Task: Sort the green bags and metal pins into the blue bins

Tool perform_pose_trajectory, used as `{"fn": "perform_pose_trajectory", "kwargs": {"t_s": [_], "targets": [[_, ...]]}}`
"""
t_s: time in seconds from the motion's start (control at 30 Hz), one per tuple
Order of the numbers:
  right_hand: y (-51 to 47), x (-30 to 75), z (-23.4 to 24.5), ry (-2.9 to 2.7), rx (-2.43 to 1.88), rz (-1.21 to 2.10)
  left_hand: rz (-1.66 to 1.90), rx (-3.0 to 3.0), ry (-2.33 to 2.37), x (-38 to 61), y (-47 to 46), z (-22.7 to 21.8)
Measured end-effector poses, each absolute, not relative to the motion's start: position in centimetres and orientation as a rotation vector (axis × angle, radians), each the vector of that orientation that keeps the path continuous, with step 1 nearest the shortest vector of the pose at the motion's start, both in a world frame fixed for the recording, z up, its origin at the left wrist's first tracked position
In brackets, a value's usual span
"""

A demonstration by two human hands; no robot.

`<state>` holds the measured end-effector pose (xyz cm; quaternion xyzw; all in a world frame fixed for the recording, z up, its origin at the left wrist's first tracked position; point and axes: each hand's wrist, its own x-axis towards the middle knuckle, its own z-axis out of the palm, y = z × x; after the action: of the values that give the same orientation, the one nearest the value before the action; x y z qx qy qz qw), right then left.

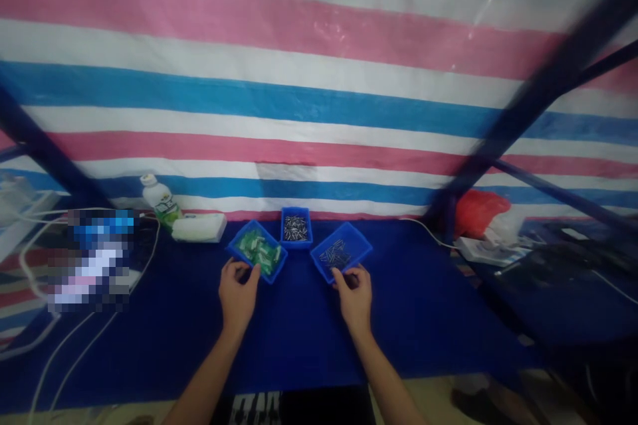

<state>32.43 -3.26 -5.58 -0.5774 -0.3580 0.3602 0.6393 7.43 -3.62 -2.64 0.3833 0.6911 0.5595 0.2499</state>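
The left blue tray (238, 247) holds small green and white pieces and stands turned at an angle, about the middle of the bench, nearer its far edge than its near one. The left hand (238, 295) is at that tray's near corner, fingertips curled onto the rim; whether the fingers pinch the rim or only rest on it cannot be told. The right blue tray (359, 244), also turned at an angle, holds a small heap of dark metal pins and stands a little to the right of the first. The right hand (355, 297) is at its near edge, fingers bent together at the rim; whether they grip anything cannot be told, since the fingertips are too small and dim to read. Between the two trays and just behind them, close to the bench's far edge, stands a middle blue tray (296, 212) with more metal pins, set square to the edge.

The bench (299, 339) is covered in dark blue cloth. Toward its far left corner lies a white oblong case (199, 228), and just beside that a tilted plastic bottle (160, 202) with a green label. White cables (64, 345) trail across the left side. Past the right end sit a red bag (477, 211) and a white power strip (486, 252). A striped tarpaulin (299, 80) of pink, white and blue hangs behind the far edge
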Motion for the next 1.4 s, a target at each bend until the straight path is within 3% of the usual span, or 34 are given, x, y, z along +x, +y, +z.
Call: {"fn": "perform_pose_trajectory", "kwargs": {"t_s": [0.23, 0.9, 1.4], "targets": [[-3.6, 31.5, -5.3, -1.105, -1.461, 0.531, 1.596, 1.413, 1.969, 9.0, -4.3, -2.6], [-4.3, 31.2, -5.7, -1.166, -1.445, 0.504, 1.684, 1.796, 1.937, 9.9, -4.9, -4.6], [-4.4, 31.5, -6.0, -1.16, -1.445, 0.428, 1.801, 2.149, 1.781, 9.1, -4.5, -2.9]]}}
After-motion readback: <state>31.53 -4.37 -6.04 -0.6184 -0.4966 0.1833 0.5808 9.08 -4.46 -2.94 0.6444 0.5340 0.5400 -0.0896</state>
